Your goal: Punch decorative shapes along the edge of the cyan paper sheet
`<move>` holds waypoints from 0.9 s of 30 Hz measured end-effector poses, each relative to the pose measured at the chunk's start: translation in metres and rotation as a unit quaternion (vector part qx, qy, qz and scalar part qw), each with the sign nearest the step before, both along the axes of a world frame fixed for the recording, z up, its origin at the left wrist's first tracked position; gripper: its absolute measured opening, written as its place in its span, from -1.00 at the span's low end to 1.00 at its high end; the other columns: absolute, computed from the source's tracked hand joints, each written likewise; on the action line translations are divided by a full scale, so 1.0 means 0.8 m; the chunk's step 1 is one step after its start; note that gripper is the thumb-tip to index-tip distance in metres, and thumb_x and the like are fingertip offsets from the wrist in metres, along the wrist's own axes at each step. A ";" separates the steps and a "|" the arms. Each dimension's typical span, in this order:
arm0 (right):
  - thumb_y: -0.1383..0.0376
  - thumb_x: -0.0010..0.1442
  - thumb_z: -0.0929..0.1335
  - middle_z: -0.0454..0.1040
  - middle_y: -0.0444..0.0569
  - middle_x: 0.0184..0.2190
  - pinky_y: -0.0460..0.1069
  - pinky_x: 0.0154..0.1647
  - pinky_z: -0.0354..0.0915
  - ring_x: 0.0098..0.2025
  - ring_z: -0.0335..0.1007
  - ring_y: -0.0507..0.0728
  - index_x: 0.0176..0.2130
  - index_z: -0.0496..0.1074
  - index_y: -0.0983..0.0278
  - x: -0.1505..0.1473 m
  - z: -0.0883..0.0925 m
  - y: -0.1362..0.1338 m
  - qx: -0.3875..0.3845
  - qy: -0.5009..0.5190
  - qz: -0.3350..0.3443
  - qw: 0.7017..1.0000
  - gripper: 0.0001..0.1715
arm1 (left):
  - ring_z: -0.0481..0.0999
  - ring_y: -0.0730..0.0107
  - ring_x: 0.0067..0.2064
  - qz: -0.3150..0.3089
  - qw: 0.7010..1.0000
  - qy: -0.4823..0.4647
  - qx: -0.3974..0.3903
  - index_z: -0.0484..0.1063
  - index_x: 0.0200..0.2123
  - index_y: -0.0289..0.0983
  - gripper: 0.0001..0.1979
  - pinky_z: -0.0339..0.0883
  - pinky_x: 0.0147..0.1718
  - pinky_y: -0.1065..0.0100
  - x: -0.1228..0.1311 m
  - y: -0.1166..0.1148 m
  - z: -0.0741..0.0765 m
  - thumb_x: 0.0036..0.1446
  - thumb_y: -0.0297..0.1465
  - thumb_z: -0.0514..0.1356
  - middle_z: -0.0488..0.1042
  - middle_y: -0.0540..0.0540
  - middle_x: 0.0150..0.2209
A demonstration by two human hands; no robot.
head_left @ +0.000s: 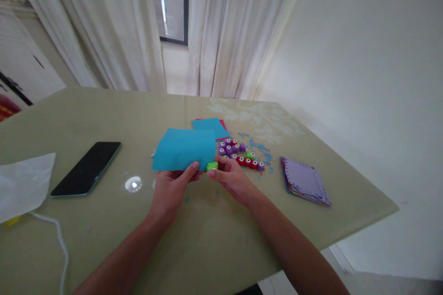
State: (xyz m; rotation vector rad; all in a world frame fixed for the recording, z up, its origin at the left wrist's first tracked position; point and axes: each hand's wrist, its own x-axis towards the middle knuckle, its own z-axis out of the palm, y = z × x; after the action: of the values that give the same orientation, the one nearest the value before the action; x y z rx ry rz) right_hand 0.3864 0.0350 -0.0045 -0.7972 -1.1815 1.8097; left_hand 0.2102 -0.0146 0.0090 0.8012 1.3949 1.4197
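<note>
My left hand is closed on a sheet of blue paper, thumb on top and fingers beneath, holding it raised above the table. A small green paper punch is pinched in my right hand, right at the paper's near right corner; whether its jaw is around the edge I cannot tell. Just beyond my right hand lie several small purple, red and green punches with white eye-like buttons. Tiny blue and red paper bits are scattered around them.
Behind the held sheet lies a pile of blue and red paper. To the right is a stack of purple and other coloured sheets with holes along the edges. A black phone, a white sheet and a white cable lie left.
</note>
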 end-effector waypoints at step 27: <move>0.07 -0.09 0.73 0.57 -0.14 -0.33 -0.05 -0.27 0.25 -0.37 0.34 0.02 -0.21 0.64 0.24 -0.005 0.001 -0.007 -0.003 -0.003 -0.018 1.000 -0.47 | 0.70 0.15 -0.33 -0.001 0.999 0.029 0.025 0.71 -0.38 -0.28 -0.60 0.55 -0.31 0.26 0.001 0.002 0.000 -0.09 -0.05 0.52 0.74 -0.19 -0.36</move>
State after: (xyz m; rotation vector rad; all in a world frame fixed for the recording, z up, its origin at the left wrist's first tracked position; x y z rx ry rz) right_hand 0.3824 0.0294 -0.0038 -0.8220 -1.1584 1.7824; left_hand 0.2111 -0.0134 0.0091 0.8813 1.4067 1.4452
